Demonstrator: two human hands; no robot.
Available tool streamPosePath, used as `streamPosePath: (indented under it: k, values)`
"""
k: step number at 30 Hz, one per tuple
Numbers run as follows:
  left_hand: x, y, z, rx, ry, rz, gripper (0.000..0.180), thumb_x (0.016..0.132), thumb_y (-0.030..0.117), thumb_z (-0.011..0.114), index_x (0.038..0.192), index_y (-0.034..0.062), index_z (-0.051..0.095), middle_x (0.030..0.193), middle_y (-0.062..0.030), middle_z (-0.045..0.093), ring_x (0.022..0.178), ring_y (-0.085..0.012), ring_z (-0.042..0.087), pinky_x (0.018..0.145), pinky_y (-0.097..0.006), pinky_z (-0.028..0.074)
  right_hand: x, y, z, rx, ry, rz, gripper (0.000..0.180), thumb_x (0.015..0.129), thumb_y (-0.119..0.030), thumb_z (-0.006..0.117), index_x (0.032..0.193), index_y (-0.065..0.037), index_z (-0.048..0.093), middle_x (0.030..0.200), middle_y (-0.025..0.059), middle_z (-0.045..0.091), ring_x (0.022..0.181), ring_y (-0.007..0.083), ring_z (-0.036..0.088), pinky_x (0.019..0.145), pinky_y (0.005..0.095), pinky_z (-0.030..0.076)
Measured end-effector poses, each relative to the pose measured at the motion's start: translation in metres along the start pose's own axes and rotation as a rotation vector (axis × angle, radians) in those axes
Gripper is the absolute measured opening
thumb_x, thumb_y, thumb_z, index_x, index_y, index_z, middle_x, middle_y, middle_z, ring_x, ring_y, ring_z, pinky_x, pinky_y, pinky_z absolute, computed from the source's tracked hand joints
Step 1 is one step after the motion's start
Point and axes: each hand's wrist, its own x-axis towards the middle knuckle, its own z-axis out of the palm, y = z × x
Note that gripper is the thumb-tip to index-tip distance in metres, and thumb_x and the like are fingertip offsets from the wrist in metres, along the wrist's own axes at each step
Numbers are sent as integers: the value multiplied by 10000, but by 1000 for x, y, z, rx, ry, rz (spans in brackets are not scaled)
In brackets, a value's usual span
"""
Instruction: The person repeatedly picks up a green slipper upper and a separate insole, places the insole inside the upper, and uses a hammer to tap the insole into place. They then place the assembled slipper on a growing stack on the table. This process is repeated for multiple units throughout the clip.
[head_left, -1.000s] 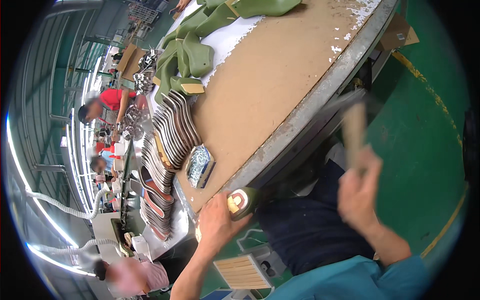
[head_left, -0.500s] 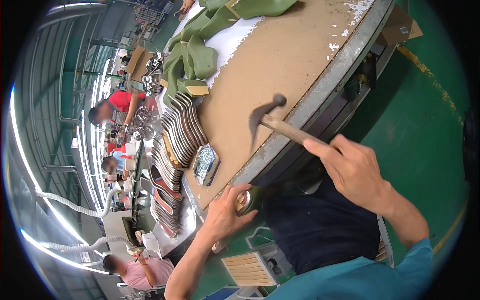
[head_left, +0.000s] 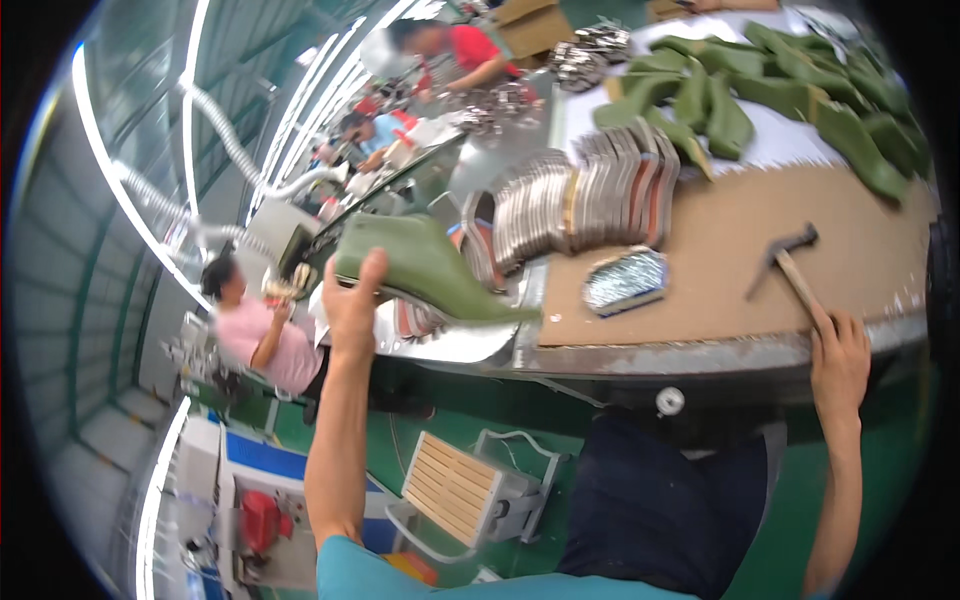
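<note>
My left hand (head_left: 350, 315) grips a green shoe last (head_left: 415, 262) by its thick end. The last is lifted beyond the bench's left corner, its narrow toe pointing right. My right hand (head_left: 842, 370) is closed round the end of the wooden handle of a claw hammer (head_left: 796, 276). The hammer's dark head is over the brown cardboard top, by the right side of the bench. Between my hands are a long row of thin curved insoles (head_left: 620, 190), standing on edge, and a small open box (head_left: 626, 283) of shiny silver bits, too small to make out.
Many green shoe lasts (head_left: 735, 125) lie piled at the back right. The bench has a metal front edge (head_left: 640, 358). A slatted chair (head_left: 452, 490) stands below on the green floor. Co-workers in pink (head_left: 265, 340), blue and red sit along the left and far side.
My left hand has raised the shoe last from below the bench edge, out to the left. My right hand has moved rightward with the hammer, and the view has turned left.
</note>
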Motion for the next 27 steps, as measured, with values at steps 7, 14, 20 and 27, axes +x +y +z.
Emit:
streamPosePath:
  k: [7,14,20,27]
  values:
    - [54,-126,-164,-186,843,44,519,793,247,763,1144,-29,499,1110,-152,588,921,-222,632,745,-340,560,0,4,10,5,-34,-37,347,892,-38,511,1238,-42,541,1076,149,539,994,349,507,870,437,410]
    - [43,-329,-195,433,863,-179,663,834,360,685,1211,-102,393,1175,-297,534,1093,-370,557,931,-418,437,-6,25,17,-98,-85,-17,332,915,-31,443,1239,-8,517,1133,201,522,1071,397,485,929,455,387]
    - [45,-375,-202,715,423,-513,720,825,494,631,1289,-23,445,1154,-287,593,1112,-431,558,941,-457,436,-7,21,12,-130,-84,-43,327,911,-35,442,1227,7,510,1136,215,523,1064,409,484,919,459,388]
    - [70,-336,-174,1245,795,95,462,910,250,551,1277,-23,488,1266,-222,515,1259,-364,428,1036,-420,347,4,-13,2,-154,-18,-90,330,850,-17,491,1175,-24,541,1030,169,547,971,359,508,853,453,406]
